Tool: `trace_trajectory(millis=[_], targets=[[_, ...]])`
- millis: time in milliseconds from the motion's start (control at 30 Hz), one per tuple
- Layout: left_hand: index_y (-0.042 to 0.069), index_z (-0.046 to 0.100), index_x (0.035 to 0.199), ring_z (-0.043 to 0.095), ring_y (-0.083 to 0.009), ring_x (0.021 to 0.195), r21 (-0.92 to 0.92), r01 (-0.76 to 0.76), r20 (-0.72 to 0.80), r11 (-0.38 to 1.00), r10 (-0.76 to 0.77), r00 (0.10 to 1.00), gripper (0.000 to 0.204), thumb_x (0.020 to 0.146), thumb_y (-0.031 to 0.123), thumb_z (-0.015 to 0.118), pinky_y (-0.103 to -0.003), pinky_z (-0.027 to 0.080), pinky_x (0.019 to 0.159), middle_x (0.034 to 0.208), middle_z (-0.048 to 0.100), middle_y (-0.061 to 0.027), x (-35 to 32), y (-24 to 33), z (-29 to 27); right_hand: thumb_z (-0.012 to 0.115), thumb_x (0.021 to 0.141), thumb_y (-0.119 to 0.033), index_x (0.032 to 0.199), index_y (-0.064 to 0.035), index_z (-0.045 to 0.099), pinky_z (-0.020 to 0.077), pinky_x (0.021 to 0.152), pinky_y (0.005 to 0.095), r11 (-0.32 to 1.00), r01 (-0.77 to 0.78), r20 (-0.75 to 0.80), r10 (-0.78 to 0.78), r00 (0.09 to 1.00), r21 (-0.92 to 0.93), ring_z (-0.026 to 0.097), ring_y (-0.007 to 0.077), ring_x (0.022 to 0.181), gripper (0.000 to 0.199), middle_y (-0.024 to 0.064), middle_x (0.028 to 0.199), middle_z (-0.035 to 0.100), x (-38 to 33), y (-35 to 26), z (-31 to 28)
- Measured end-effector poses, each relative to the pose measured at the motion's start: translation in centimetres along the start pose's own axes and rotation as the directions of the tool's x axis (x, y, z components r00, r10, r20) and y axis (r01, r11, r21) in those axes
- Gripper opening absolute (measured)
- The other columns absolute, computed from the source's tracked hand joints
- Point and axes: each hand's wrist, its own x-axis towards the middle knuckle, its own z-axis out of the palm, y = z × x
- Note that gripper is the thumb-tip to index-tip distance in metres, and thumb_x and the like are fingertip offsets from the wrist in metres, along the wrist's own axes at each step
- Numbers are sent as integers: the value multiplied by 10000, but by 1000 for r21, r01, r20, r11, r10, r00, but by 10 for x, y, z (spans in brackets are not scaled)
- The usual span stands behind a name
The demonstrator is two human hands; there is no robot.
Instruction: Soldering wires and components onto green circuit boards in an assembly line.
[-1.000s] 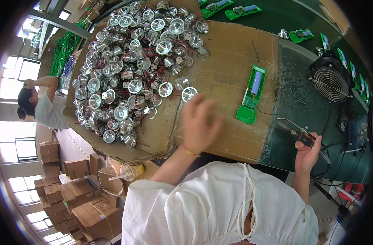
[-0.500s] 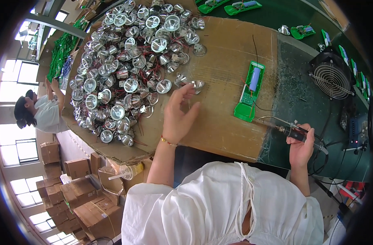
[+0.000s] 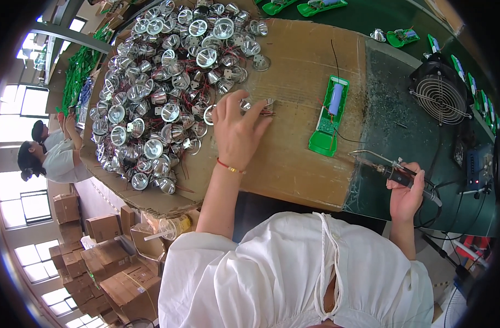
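My left hand [image 3: 236, 131] is at the right edge of a heap of shiny lamp reflectors [image 3: 170, 112], many with red and black wires. Its thumb and index finger close around a small silver reflector [image 3: 269, 105], partly hidden by the fingers. A second reflector [image 3: 245, 104] shows between the fingers. My right hand [image 3: 407, 191] grips a soldering iron [image 3: 395, 174] with a thin bent metal tube along it, its tip pointing left. Left of that tip lies an open green lamp housing [image 3: 322, 143] with a purple battery cell [image 3: 335, 99], a small circuit board and loose black wires.
Brown cardboard [image 3: 293, 65] covers the bench beneath the heap. A black fan with wire guard [image 3: 440, 98] and a blue station box [image 3: 479, 169] stand at right. More green housings [image 3: 400, 37] line the far edge. A lidded cup [image 3: 173, 227] sits by my left arm; people work at far left.
My left hand has moved slightly up, its fingers closing round the reflector, which has tilted. My right hand keeps the iron nearly in place. The view has shifted a little.
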Motion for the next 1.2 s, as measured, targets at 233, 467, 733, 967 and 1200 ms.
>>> trace_trajectory(millis=[233, 467, 733, 967, 1200], targets=[[90, 619, 903, 510, -243, 956, -1, 194, -73, 981, -194, 978, 310, 629, 165, 745, -383, 369, 834, 991, 552, -65, -11, -20, 20, 386, 926, -400, 880, 20, 475, 427, 573, 284, 995, 18, 40, -14, 999, -99, 480, 141, 603, 431, 91, 727, 472, -6, 0, 13], [106, 631, 878, 536, -234, 930, 137, 110, -130, 984, -93, 987, 265, 641, 159, 737, -371, 405, 784, 945, 583, -27, -12, -22, 27, 394, 925, -390, 861, 29, 483, 425, 579, 274, 992, 26, 144, -8, 990, -126, 489, 149, 594, 433, 107, 700, 501, -5, 7, 22], [10, 659, 899, 589, -156, 800, -350, 359, -339, 865, -474, 812, 130, 770, 17, 652, -264, 469, 715, 877, 653, -68, -7, -26, -15, 580, 841, -246, 897, 46, 515, 457, 644, 266, 977, 69, 336, 3, 942, -200, 535, 139, 665, 305, 108, 783, 538, -6, 6, 27], [-8, 637, 953, 518, -27, 592, -702, 571, 420, 426, -400, 815, 137, 832, 53, 616, -168, 401, 510, 726, 632, -20, -7, 54, -18, 712, 721, -35, 889, 34, 538, 428, 587, 213, 855, 282, 360, -123, 925, -434, 553, 114, 687, 251, 104, 839, 565, 1, 1, 37], [14, 630, 756, 548, -192, 636, -602, 523, 406, 603, -333, 851, 76, 773, 84, 655, -277, 435, 550, 730, 553, -91, -14, 70, 23, 611, 795, -21, 883, 22, 467, 478, 647, 257, 827, 268, 328, -109, 939, -495, 585, 154, 698, 174, 129, 811, 559, 3, 3, 48]])
